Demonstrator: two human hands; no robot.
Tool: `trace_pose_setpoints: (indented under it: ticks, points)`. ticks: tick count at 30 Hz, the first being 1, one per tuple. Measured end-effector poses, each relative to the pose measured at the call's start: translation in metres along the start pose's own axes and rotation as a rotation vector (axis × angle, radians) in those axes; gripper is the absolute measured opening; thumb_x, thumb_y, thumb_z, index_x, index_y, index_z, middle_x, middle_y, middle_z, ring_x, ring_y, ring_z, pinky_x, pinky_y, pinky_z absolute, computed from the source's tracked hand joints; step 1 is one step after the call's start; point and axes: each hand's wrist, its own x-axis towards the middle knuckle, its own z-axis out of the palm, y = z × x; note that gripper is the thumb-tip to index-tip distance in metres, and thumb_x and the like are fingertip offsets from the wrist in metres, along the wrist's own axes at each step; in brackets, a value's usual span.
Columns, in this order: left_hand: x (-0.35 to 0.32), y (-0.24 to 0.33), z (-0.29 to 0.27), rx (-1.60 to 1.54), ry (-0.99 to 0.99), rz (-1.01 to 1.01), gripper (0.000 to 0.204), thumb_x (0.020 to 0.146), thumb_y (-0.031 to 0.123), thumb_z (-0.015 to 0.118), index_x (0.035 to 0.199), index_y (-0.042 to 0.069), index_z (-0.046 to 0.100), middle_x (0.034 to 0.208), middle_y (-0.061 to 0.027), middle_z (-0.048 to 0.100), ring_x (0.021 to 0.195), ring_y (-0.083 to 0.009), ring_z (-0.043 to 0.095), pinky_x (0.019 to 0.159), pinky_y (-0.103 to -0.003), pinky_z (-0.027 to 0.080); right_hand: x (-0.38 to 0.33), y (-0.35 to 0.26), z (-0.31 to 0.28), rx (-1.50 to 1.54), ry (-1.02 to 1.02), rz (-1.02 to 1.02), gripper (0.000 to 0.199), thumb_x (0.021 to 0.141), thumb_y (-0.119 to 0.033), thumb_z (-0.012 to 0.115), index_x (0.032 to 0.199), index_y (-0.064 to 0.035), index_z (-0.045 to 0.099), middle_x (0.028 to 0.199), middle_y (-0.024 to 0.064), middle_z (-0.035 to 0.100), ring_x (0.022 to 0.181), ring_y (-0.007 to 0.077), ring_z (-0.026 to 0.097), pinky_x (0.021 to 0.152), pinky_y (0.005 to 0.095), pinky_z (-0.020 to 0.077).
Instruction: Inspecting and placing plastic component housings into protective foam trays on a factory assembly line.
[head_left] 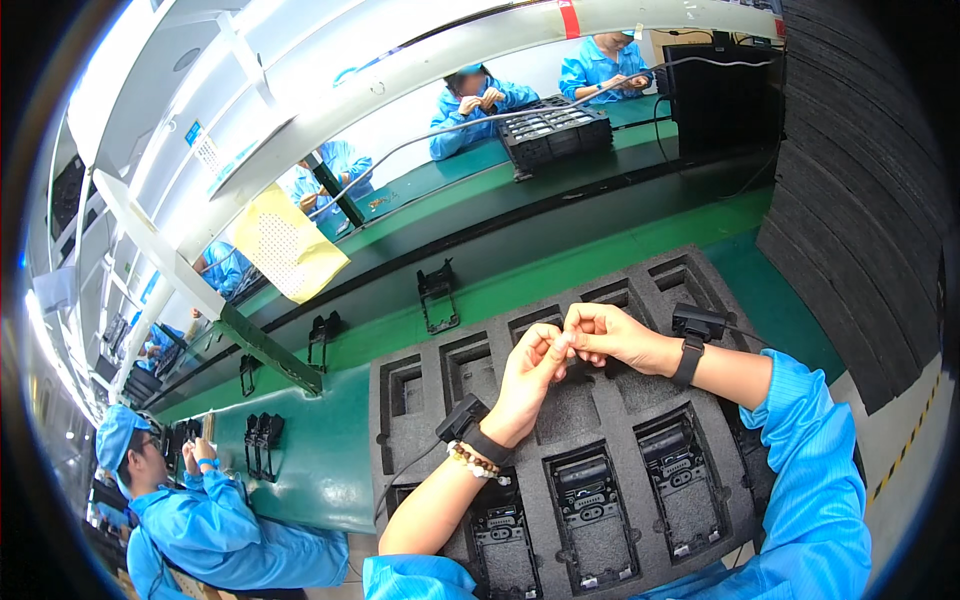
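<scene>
My left hand (533,378) and my right hand (622,342) meet at the fingertips above a dark grey foam tray (402,440). Both are closed in a pinch. Whatever sits between the fingertips is too small to make out. Below my hands, the tray's nearer pockets hold black device frames, among them a middle frame (592,515) and a right one (683,485). Farther pockets, partly hidden by my hands, show bare foam. Each wrist carries a black strap with a small cabled box; a beaded bracelet (472,458) circles the left one.
Black frames (437,297) stand along the green bench beyond the tray. Tall stacked dark foam sheets (850,200) rise at right. A co-worker (215,510) sits at left; others work across the line near a black tray (555,135). A yellow sheet (287,245) hangs from the rack.
</scene>
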Motion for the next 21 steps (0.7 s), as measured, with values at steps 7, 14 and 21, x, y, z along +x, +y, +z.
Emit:
trace_pose_setpoints:
  ticks: [7,14,21]
  points:
    - [0.000,0.001,0.002,0.034,0.009,0.025,0.014,0.099,0.024,0.059,0.103,0.011,0.054,0.084,0.0051,0.055,0.068,-0.0028,0.045,0.062,-0.018,0.036,0.000,0.000,0.000,0.006,0.001,0.016,0.023,0.096,-0.032,0.064,0.092,-0.0109,0.055,0.071,-0.0048,0.055,0.063,0.0020,0.049,0.055,0.0169,0.0396]
    - [0.000,0.004,0.005,0.162,0.159,0.071,0.017,0.095,0.022,0.066,0.104,0.008,0.063,0.088,0.0031,0.065,0.070,-0.0002,0.049,0.060,-0.016,0.036,0.003,0.008,-0.003,-0.055,0.084,-0.062,0.021,0.096,-0.028,0.064,0.091,-0.0091,0.056,0.075,-0.0043,0.058,0.064,0.0012,0.050,0.055,0.0163,0.0400]
    - [0.001,0.002,0.002,0.178,0.173,0.048,0.018,0.095,0.022,0.066,0.105,0.007,0.063,0.089,0.0027,0.065,0.069,0.0000,0.049,0.058,-0.016,0.036,0.003,0.009,0.001,-0.150,0.152,-0.117,0.021,0.096,-0.027,0.064,0.091,-0.0087,0.056,0.077,-0.0046,0.058,0.065,0.0005,0.050,0.055,0.0163,0.0398]
